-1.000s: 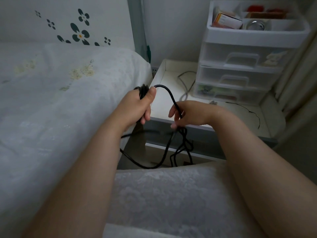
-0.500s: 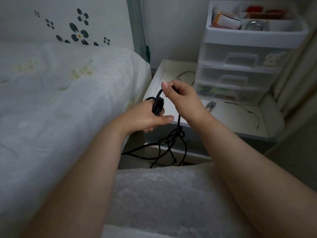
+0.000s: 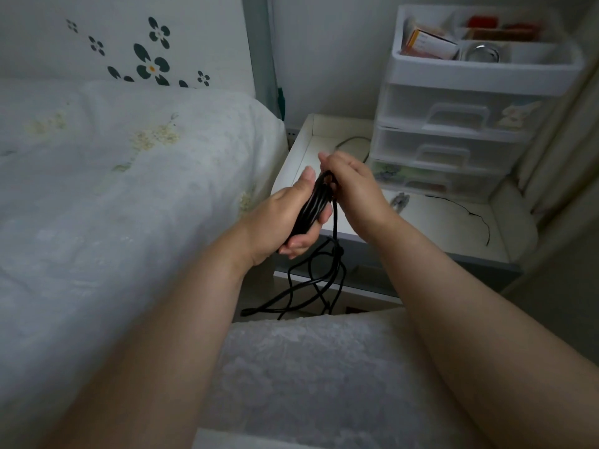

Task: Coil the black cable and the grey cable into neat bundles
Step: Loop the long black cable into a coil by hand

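Left hand (image 3: 285,215) closed around a bundle of black cable (image 3: 316,205); several parallel loops run through the palm, thumb up along the bundle's left side. The bundle's lower end is hidden behind the curled fingers.

Right hand (image 3: 353,186) at 2 o'clock of the left, touching the bundle's top, fingers pinched on one strand there. Fingertips face away from the camera, so the exact hold is hard to make out.

From the pinch a single strand drops straight down past the left hand into a loose tangle at 6 o'clock of the hands. Its loops overlap; which strand crosses which cannot be told. One end lies at 7 o'clock of the tangle; the plug type is too small to read. The lowest part is cut off by the white lace cloth (image 3: 317,377) in the foreground.

Grey cable (image 3: 351,141) on the white table (image 3: 431,218), at 12 o'clock of the hands; only a curved stretch shows, the rest lies behind the right hand and the drawer unit (image 3: 453,131). A thin dark wire (image 3: 476,215) lies at 3 o'clock of the hands. Bed (image 3: 113,189) at 9 o'clock.
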Demonstrator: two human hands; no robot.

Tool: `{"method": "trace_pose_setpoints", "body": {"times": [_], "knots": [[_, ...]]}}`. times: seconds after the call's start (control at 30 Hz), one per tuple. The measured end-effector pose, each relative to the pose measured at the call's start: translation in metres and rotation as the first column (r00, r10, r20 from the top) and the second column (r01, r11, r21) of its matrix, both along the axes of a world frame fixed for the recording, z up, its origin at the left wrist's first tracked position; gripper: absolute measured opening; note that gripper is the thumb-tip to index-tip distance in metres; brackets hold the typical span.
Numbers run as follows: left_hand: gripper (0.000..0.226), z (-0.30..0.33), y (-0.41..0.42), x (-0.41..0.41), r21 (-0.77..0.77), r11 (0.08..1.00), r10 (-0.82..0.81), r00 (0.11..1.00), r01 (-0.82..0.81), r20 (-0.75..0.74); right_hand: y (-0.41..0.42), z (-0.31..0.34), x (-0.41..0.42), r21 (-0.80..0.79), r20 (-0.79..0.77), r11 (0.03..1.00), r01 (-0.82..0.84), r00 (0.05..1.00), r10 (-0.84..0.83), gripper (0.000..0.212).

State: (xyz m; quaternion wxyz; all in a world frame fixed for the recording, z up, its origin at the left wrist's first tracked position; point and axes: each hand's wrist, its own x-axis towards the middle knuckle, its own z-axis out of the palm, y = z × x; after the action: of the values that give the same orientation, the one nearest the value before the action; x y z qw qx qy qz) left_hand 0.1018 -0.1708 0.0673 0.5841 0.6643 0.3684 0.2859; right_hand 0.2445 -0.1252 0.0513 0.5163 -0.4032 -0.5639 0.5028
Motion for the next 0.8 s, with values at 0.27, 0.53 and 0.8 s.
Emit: {"method": "trace_pose_setpoints", "body": {"times": [0.27, 0.53, 0.8], "knots": [[0.057, 0.001, -0.004, -0.003, -0.128, 0.985, -0.091, 0.982, 0.113, 0.163, 0.005, -0.005, -0.003, -0.171, 0.082, 0.982, -0.078, 0.992, 0.094, 0.053], [0.054, 0.003, 0.008, -0.010, -0.291, 0.935, -0.003, 0.821, 0.205, 0.571, 0.003, -0.013, -0.012, -0.332, -0.051, 0.901, -0.280, 0.959, 0.279, 0.037], [0.040, 0.004, 0.022, -0.019, -0.389, 0.919, 0.284, 0.581, 0.061, 0.762, -0.012, -0.014, -0.022, -0.390, -0.193, 0.855, -0.342, 0.938, 0.287, 0.027]]}}
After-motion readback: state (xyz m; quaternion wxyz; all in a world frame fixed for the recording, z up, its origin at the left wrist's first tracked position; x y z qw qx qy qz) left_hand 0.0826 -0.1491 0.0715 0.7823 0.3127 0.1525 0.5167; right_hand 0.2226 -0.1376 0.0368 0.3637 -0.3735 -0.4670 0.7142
